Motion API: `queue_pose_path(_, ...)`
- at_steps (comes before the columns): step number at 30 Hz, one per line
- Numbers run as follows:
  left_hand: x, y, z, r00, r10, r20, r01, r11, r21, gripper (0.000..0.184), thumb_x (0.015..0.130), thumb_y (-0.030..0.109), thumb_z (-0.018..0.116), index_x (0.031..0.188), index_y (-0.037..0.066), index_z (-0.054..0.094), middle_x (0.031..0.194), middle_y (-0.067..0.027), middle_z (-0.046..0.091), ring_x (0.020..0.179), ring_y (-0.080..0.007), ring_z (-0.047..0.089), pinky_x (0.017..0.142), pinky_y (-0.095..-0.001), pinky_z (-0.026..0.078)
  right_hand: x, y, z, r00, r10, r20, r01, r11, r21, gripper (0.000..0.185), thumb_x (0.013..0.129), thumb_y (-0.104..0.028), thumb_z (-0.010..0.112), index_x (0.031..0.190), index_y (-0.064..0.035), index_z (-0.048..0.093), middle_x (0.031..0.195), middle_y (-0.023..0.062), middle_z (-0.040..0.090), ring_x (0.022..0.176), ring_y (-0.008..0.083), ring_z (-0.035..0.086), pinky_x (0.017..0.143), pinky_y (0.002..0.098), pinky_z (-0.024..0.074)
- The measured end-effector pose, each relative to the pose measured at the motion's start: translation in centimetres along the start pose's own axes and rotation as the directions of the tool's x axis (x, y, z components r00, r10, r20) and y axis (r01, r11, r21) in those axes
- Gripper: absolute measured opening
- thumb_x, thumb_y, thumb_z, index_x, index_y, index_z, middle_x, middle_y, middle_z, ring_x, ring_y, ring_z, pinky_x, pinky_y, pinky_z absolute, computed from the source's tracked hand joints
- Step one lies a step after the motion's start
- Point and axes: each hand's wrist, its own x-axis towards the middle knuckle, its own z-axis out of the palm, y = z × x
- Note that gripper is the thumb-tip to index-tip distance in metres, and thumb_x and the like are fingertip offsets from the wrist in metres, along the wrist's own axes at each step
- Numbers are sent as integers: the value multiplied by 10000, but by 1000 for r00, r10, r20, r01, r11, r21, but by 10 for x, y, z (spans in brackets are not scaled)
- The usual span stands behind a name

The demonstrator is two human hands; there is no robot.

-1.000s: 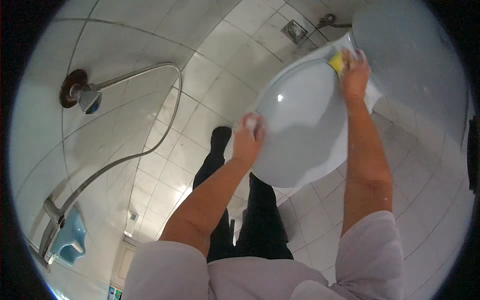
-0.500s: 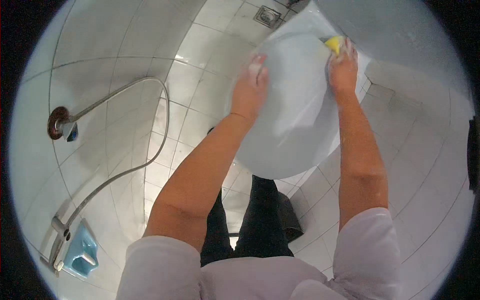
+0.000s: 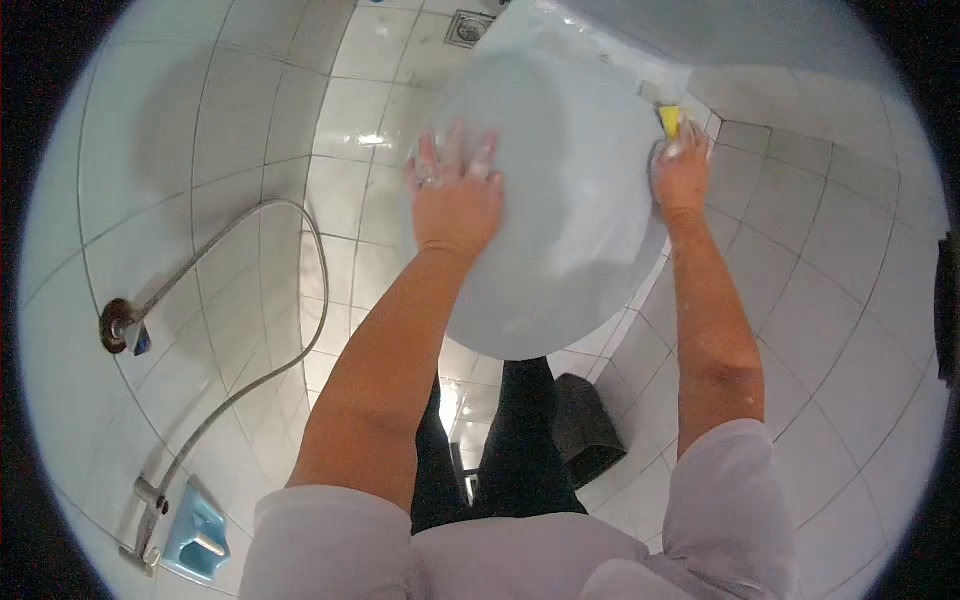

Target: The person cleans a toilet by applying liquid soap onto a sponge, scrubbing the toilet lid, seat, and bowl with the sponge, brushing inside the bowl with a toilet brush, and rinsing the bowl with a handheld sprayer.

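Note:
A closed white toilet lid lies in front of me, with its rounded end toward my legs. My left hand rests on the lid's left side, palm down, fingers spread and streaked with suds. At the far right edge of the lid, my right hand grips a yellow sponge. Suds cover those fingers too, and part of the sponge is hidden under them.
On the left tiled wall, a shower hose loops from a rusty fitting. Below it sits a blue soap dish. A dark bin stands beside my legs. A floor drain lies beyond the toilet.
My left hand has moved left and toward me across the lid, its fingers now spread. My right hand has drawn the sponge slightly nearer along the right edge. The camera view has shifted.

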Motion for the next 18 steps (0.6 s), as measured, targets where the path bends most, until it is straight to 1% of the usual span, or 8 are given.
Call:
queue_pose_path(2,-2,-1,1,1000,-2,0,2,1000,-18,496,799,346,454,1271,231,356,1353,-88,258,1213,-368,242,944,-513,227,-39,-1,-1,979,132,153,-131,991,-11,422,755,-132,519,1120,54,414,1123,224,422,1044,372,398,921,425,305)
queue_pose_path(4,2,-2,4,1000,-4,-29,4,1000,-1,495,799,350,457,1270,236,359,1349,-80,270,1211,-368,245,943,-508,230,-155,25,31,965,-257,58,248,961,123,441,741,-174,549,1146,-40,437,1160,202,429,1151,363,335,978,514,185)
queue_pose_path(6,3,-1,2,1000,-7,-19,7,1000,3,493,800,349,460,1270,236,360,1346,-79,275,1211,-366,246,942,-508,230,-295,57,81,749,-242,617,102,962,254,536,793,-261,455,1253,-35,297,1230,167,387,1199,311,291,1028,429,119)
queue_pose_path(9,4,-2,-2,1000,0,13,0,1000,-3,484,806,341,461,1269,236,361,1341,-79,283,1213,-357,249,945,-503,231,-179,48,49,468,-343,815,269,933,238,586,741,-234,530,1243,-46,295,1222,165,389,1178,318,310,1020,437,125)
queue_pose_path(10,-1,-2,-4,999,-13,37,14,1000,-23,477,811,333,459,1269,238,361,1337,-81,287,1215,-349,250,947,-497,231,-117,-21,13,785,-177,593,383,892,-241,460,768,-256,487,1197,-100,420,1220,175,400,1177,334,310,967,542,170)
queue_pose_path(11,-8,-2,-2,998,-25,56,26,1000,-17,477,811,333,459,1269,238,361,1337,-81,287,1215,-349,250,947,-497,231,-66,-7,18,935,-136,327,128,991,44,469,779,-252,483,1219,-109,406,1250,182,369,1179,332,309,959,537,199)
queue_pose_path(14,-1,-10,3,1000,-11,-22,10,999,-47,465,826,301,443,1270,190,361,1322,-87,311,1206,-339,271,957,-466,241,34,-22,19,991,-112,-78,113,994,4,453,747,-226,526,1182,-123,455,1231,140,413,1158,306,351,952,450,268)
queue_pose_path(18,1,-20,1,956,-293,24,251,768,-589,452,845,246,389,1268,95,337,1284,-107,363,1181,-344,311,964,-436,253,29,-100,36,978,-193,84,192,981,29,405,710,-200,542,1111,-153,518,1200,104,455,1144,248,386,960,437,270)
